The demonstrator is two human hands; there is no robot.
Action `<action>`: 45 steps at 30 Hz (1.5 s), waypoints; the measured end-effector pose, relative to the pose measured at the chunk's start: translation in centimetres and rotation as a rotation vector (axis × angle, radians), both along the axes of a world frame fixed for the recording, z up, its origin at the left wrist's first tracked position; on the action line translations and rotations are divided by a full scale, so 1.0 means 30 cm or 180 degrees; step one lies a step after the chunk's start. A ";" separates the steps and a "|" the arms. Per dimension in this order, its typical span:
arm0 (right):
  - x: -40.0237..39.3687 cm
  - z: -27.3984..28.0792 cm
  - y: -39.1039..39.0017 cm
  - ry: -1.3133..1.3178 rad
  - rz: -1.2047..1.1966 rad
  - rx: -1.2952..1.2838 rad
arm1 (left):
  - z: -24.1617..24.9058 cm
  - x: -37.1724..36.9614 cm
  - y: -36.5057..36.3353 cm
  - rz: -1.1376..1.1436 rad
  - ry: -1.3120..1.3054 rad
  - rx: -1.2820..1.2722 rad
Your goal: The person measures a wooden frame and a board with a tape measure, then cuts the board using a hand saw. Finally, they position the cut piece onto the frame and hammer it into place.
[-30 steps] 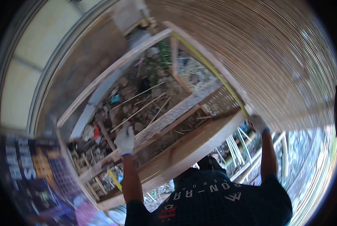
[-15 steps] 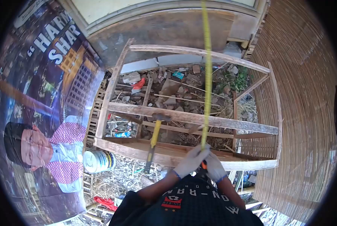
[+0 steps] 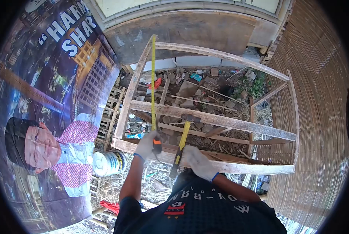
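Note:
My left hand (image 3: pixel 145 146), in a white glove, is closed round a tape measure (image 3: pixel 157 145) with an orange and black case. Its yellow blade (image 3: pixel 153 82) runs out over the wooden frame (image 3: pixel 221 124), up to the far left corner. My right hand (image 3: pixel 200 162), gloved too, lies over the near rail with its fingers extended and holds nothing. Just left of its fingertips is a hammer (image 3: pixel 182 145) with a yellow and black handle; its head rests on the middle rail and its handle crosses the near rail.
Rubble, straw and litter cover the ground (image 3: pixel 190 95) beneath the frame. A white bucket (image 3: pixel 104 163) stands at the near left, beside a large printed banner (image 3: pixel 79 152). A woven bamboo wall (image 3: pixel 318 97) rises on the right. Behind the frame is a plywood panel (image 3: pixel 182 35).
My hands have parted. The left has carried the tape measure leftward, bringing its blade from over the middle to the frame's left side. My right hand has let go and moved beside the hammer.

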State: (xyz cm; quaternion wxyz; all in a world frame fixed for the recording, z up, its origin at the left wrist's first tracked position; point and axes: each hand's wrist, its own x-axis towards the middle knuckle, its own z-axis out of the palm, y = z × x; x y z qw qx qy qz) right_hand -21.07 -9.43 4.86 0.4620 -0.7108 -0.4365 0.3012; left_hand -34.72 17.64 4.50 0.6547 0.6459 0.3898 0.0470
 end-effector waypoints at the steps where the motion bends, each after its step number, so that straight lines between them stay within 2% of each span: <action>1: 0.009 -0.021 -0.029 -0.0015 -0.0335 -0.0254 | 0.010 -0.005 0.040 0.0090 0.0160 -0.0104; 2: 0.020 -0.044 -0.064 -0.0035 -0.0669 -0.0513 | 0.016 -0.016 0.074 0.0180 0.0316 -0.0209; 4: 0.055 -0.105 -0.158 -0.0755 -0.0989 -0.0729 | -0.088 -0.071 0.151 0.0311 0.0239 -0.0265; 5: 0.071 -0.130 -0.208 -0.1112 -0.1150 -0.0843 | -0.140 -0.100 0.177 0.0642 0.0084 -0.0769; 9: 0.088 -0.168 -0.349 -0.1515 -0.1441 -0.1079 | -0.045 -0.166 0.202 0.0736 0.0012 -0.1216; 14: 0.064 -0.166 -0.326 -0.1896 -0.1515 -0.1215 | -0.048 -0.221 0.273 0.0614 0.0160 -0.1057; 18: 0.061 -0.157 -0.310 -0.1983 -0.1512 -0.1267 | -0.041 -0.209 0.295 0.0675 0.0119 -0.1218; 21: 0.058 -0.169 -0.314 -0.2007 -0.1460 -0.1326 | -0.100 -0.229 0.340 0.0779 0.0049 -0.1580; 24: 0.059 -0.164 -0.310 -0.1992 -0.1400 -0.1397 | -0.147 -0.250 0.378 0.0752 0.0051 -0.1588; 33: 0.047 -0.177 -0.302 -0.1993 -0.1426 -0.1360 | -0.089 -0.295 0.562 0.0486 0.0307 -0.1889; 37: 0.043 -0.160 -0.294 -0.2015 -0.1422 -0.1305 | -0.036 -0.302 0.619 0.0404 0.0579 -0.1480; 43: 0.042 -0.142 -0.289 -0.2020 -0.1396 -0.1325 | -0.002 -0.350 0.610 0.0185 0.0301 -0.1659; 45: 0.048 -0.141 -0.287 -0.2041 -0.1400 -0.1337 | -0.009 -0.390 0.615 0.0123 0.0098 -0.1936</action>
